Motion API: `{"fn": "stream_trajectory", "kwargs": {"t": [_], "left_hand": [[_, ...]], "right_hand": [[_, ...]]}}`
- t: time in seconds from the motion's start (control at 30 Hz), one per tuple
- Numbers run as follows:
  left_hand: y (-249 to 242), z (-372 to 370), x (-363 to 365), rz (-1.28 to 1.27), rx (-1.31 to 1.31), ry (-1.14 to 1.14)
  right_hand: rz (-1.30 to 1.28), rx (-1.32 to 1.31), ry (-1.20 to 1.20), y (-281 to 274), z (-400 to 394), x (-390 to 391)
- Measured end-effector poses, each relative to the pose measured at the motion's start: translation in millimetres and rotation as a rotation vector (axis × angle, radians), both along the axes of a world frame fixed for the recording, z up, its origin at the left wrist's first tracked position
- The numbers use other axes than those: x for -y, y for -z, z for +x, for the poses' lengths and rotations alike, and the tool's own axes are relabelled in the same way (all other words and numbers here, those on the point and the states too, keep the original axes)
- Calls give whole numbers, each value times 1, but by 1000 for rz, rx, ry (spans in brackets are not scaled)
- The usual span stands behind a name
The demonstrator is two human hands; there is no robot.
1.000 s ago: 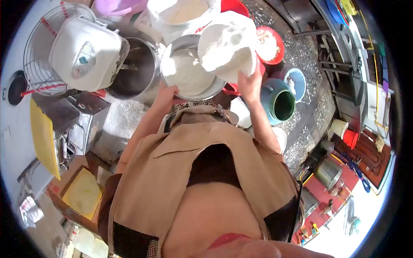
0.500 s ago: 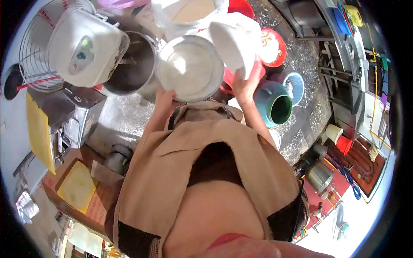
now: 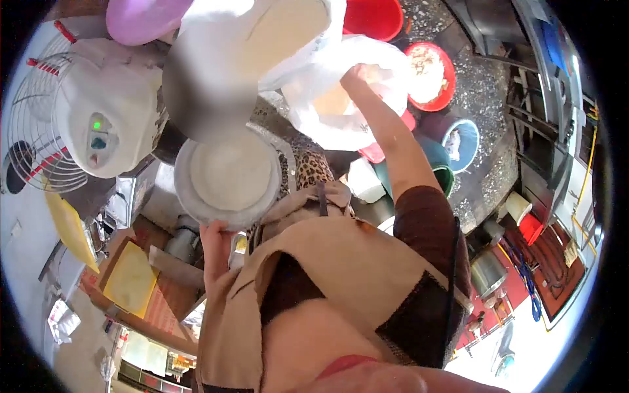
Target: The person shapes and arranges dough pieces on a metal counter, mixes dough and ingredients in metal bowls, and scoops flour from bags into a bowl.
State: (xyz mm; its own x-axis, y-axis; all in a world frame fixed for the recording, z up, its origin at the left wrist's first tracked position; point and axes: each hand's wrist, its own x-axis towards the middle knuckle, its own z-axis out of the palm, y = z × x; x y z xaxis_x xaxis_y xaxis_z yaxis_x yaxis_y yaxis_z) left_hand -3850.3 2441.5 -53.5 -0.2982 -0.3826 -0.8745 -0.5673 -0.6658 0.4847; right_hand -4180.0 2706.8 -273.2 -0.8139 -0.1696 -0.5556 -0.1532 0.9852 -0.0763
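A round metal basin (image 3: 265, 201) with white powder inside is tilted near the middle left. My left hand (image 3: 215, 243) grips its lower rim. My right hand (image 3: 356, 78) reaches into an open white plastic bag (image 3: 306, 124) holding pale powder. Its fingers are partly hidden by glare and the bag, and whatever they hold cannot be made out. Another large white bag (image 3: 288, 39) of pale powder lies just above. A blurred grey patch covers part of the view above the basin.
A white machine (image 3: 82, 98) with a green light stands left, beside a wire guard (image 3: 33, 124). On the right are a red bowl (image 3: 449, 85) of pale pieces, an empty-looking red basin (image 3: 377, 18), a blue bucket (image 3: 468, 147) and a green container (image 3: 440, 164). A cardboard box (image 3: 171, 308) sits lower left.
My right hand has moved up into the white bag, and the white bowl it held is no longer visible. My left hand and the basin have shifted left and down in view.
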Motion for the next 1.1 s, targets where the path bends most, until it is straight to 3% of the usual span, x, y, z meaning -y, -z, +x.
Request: {"fn": "stream_trajectory", "kwargs": {"t": [0.1,0.27,0.37,0.53,0.63,0.73,0.77,0.83,1.03,1.1], "left_hand": [[5,6,-5,-113,87,-98],[12,30,2,53,299,-15],[16,42,-10,-56,144,11],[8,14,-15,60,210,-52],[8,5,-16,34,274,4],[13,8,-14,-19,191,108],[10,1,-18,-19,119,87],[10,-6,-15,-28,23,82],[11,-4,-4,83,107,159],[4,-8,-6,83,10,327]], "right_hand": [[-25,-55,64,62,-5,-16],[-130,-99,254,133,34,-44],[-307,-54,404,149,52,-50],[-792,216,868,159,68,-32],[-1127,473,1229,145,65,-18],[-1374,606,1394,128,62,-9],[-1401,587,1387,107,54,-7],[-1103,656,1370,48,42,0],[-1272,592,1182,-2,50,-40],[-1361,539,1123,-32,60,-55]]}}
